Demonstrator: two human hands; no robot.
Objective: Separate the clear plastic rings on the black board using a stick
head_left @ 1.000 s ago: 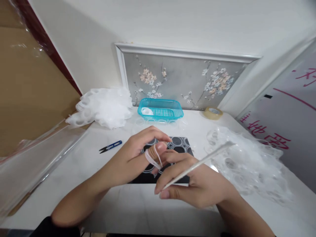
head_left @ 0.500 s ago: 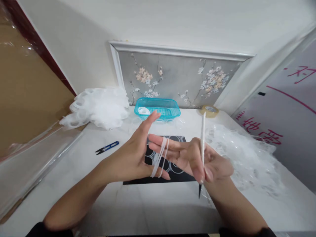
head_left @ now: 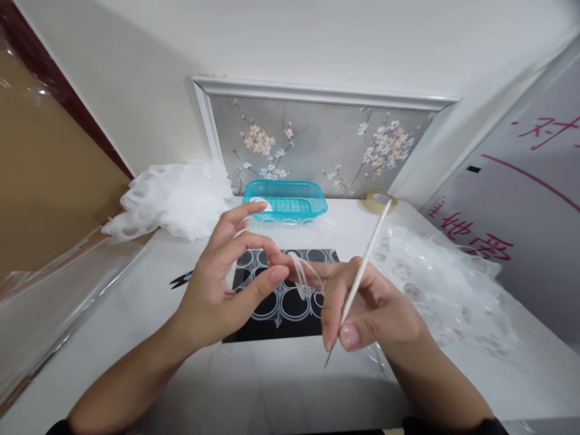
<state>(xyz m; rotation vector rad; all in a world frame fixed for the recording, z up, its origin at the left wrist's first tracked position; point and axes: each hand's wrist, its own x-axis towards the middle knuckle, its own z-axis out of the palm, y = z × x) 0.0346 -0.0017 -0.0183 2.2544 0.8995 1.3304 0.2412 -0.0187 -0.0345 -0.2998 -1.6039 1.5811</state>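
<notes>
My left hand [head_left: 222, 290] is raised over the white table [head_left: 272, 386], thumb and fingers pinching a thin clear loop of plastic [head_left: 304, 277]. My right hand [head_left: 367, 308] meets it from the right, a fingertip through the same loop. It also grips a thin white pointed tool [head_left: 362, 272] between thumb and fingers, tip down, shaft slanting up to the right. Under both hands lies a black mat with ring patterns [head_left: 283, 299].
A teal basket [head_left: 285, 202] holding a white ring stands at the back. Heaps of clear plastic rings lie at back left [head_left: 172, 196] and right [head_left: 435, 284]. Blue snips [head_left: 181, 279] lie left of the mat, a tape roll [head_left: 377, 202] at back right.
My left hand has closed from spread fingers into a pinch on the loop. The white tool has tilted from upright to slanting right. The loop has slid toward the fingertips.
</notes>
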